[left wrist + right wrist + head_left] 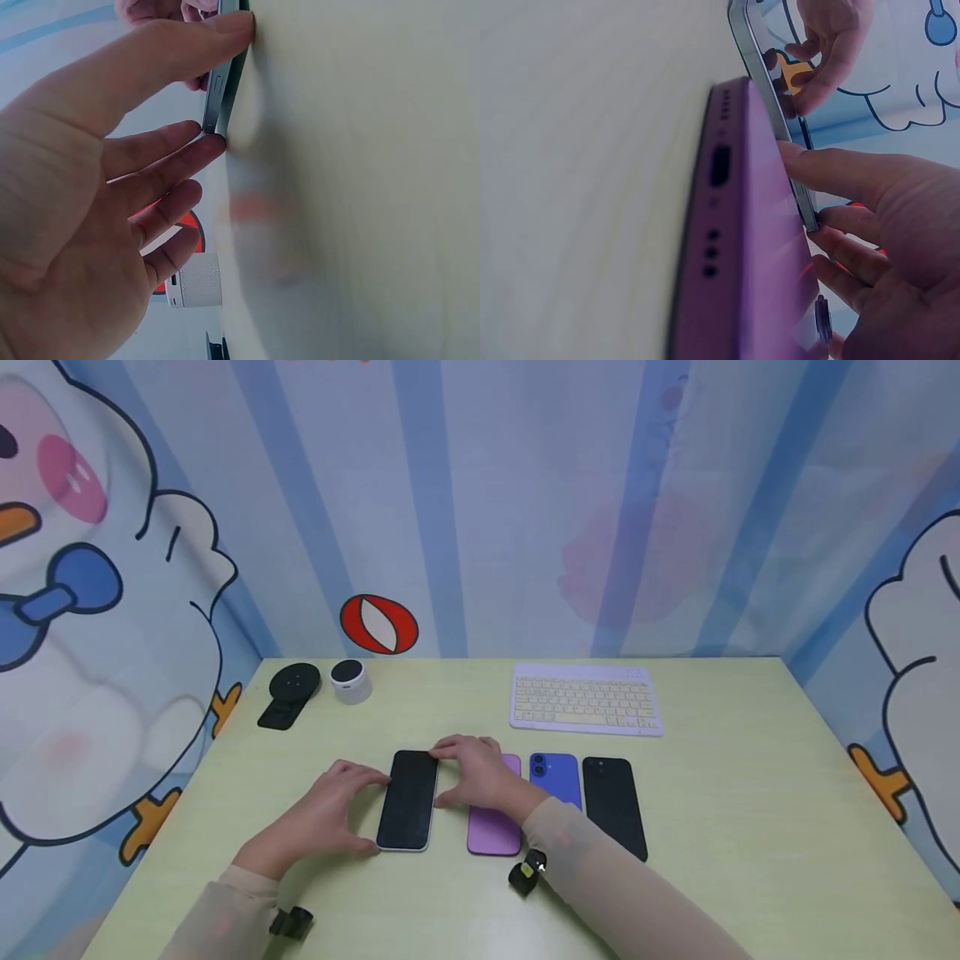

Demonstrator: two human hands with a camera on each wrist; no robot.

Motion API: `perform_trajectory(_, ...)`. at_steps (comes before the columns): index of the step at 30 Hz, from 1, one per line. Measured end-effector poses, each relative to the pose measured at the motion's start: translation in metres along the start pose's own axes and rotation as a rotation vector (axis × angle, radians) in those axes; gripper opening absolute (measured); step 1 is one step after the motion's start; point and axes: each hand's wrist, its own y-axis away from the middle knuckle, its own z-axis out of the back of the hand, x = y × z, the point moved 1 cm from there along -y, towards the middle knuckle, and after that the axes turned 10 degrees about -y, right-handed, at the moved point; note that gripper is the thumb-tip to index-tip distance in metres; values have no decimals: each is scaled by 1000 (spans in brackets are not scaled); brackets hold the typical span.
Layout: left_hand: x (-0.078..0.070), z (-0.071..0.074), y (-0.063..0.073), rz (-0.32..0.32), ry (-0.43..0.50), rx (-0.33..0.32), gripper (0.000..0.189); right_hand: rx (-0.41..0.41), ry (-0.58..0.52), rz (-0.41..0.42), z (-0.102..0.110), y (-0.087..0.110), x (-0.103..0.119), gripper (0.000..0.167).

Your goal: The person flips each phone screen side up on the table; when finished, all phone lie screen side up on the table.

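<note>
A smartphone (407, 802) with a dark screen and pale frame lies face up on the table, between my two hands. My left hand (318, 818) touches its left side, thumb at the lower corner and fingertips farther up; thumb and fingers are spread apart. From the other side, my right hand (483, 772) sets its fingertips at the upper right corner and its thumb lower on the right edge. Under the right hand and wrist lies a purple phone (495, 833), partly hidden. Beside it are a blue phone (557, 774) and a black phone (613, 802), backs up, partly covered by the forearm.
A lilac keyboard (585, 699) with white keys lies toward the table's back edge. At the back left stand a small white cylindrical speaker (352, 687) with a dark top and a black stand (294, 683) with a round pad. A printed curtain (510, 510) hangs behind the table.
</note>
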Motion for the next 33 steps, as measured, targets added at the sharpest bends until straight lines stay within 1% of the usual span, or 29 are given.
perform_trajectory(4,-1,1,-3,3,-40,32,90,1,12,-2,1,1,0,77)
perform_trajectory(7,-2,3,-4,5,-51,50,91,7,14,-2,4,2,2,75)
perform_trajectory(10,-4,6,-4,8,-38,43,94,12,7,3,10,5,4,70)
perform_trajectory(13,-10,9,-4,20,-7,25,94,11,5,5,17,14,1,66)
perform_trajectory(18,-24,13,-6,26,41,14,90,-9,9,3,32,36,-14,62)
perform_trajectory(21,-35,12,-10,7,63,21,86,-15,24,-7,44,51,-21,59)
perform_trajectory(25,-50,9,-16,-16,76,45,82,-12,55,-30,58,68,-25,59)
perform_trajectory(30,-65,1,-27,-60,67,67,83,-21,123,-50,68,82,-29,59)
perform_trajectory(33,-72,-3,-31,-93,42,68,84,-16,168,-68,71,84,-31,57)
